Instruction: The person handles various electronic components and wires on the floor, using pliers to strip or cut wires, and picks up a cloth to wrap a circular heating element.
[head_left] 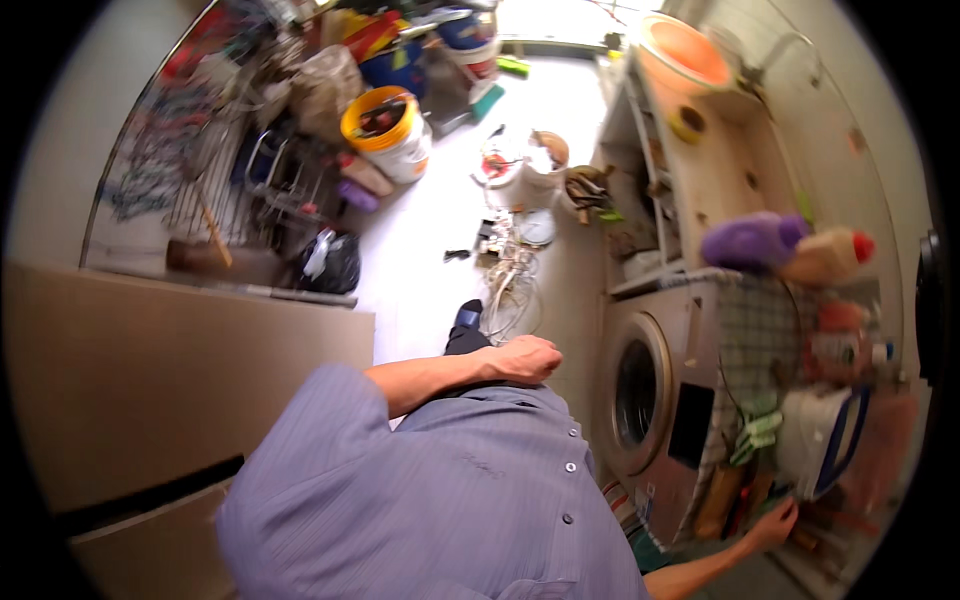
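Note:
My left hand (528, 358) is curled into a loose fist in front of my waist, with nothing showing in it. To the lower right, my right hand (775, 525) reaches over the near end of the washing machine (668, 490). Its fingertips are pinched together, and whatever lies between them is too small to make out. Just beyond those fingers stands a white plastic container (806, 430) with a blue edge. Light green clips (760, 432) lie beside it on the checked cloth (745, 330) covering the machine.
A purple bottle (750, 240) and a cream bottle with a red cap (828, 256) stand farther along the right side. Cables (510, 295) and buckets (545, 155) occupy the floor ahead. At left are a yellow-rimmed bucket (408, 150), a cluttered wire rack, and a large brown panel (190, 370).

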